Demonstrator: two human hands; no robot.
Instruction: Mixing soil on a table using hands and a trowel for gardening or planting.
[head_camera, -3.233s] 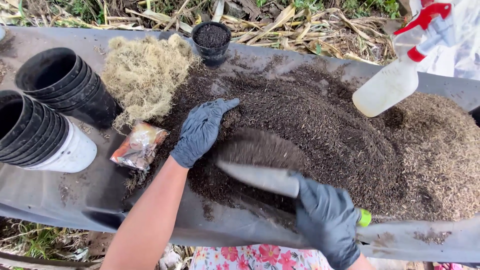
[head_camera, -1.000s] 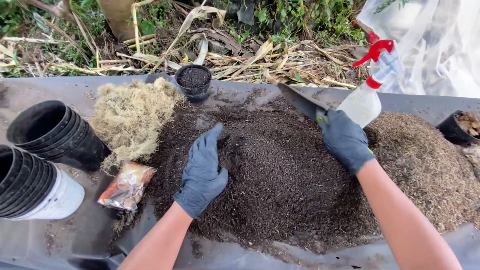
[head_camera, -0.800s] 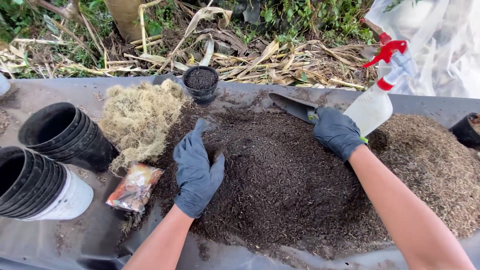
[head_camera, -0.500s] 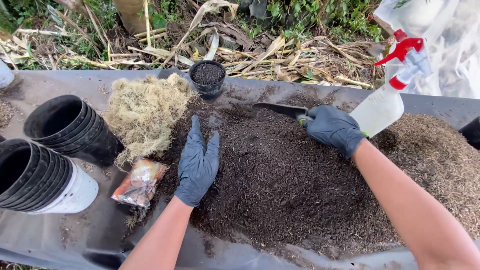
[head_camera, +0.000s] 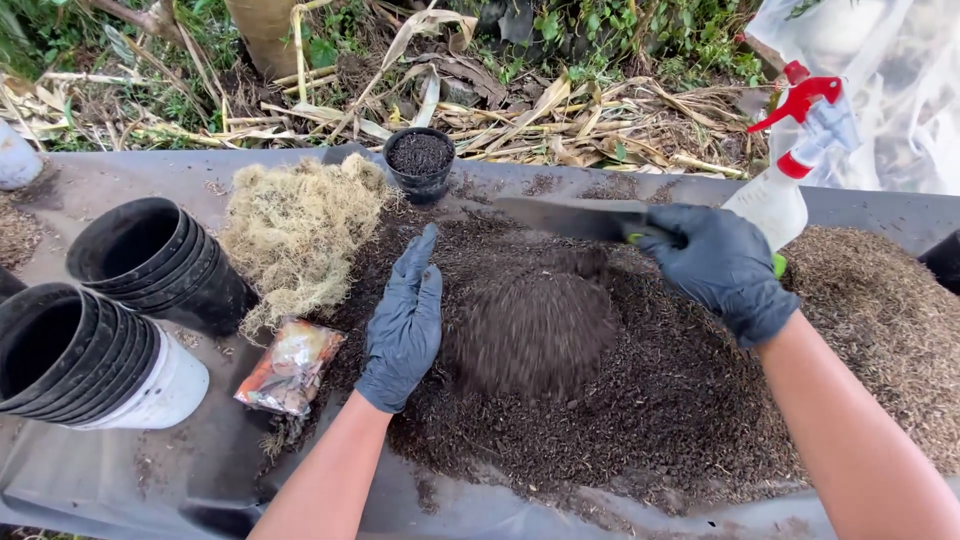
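The big heap of dark potting mix (head_camera: 600, 400) covers the middle of the grey sheet (head_camera: 120, 470) and nearly reaches its near edge, so a hard sweep could push soil over that edge. The right hand (head_camera: 722, 265), closed around a green-handled trowel (head_camera: 570, 218) whose blurred blade seems to be flinging mix leftward, could knock the spray bottle (head_camera: 775, 195) just behind it near the far edge. The left hand (head_camera: 403, 325), flat with fingers together on the heap, may get struck; the 1 small filled pot (head_camera: 420, 160) could tip.
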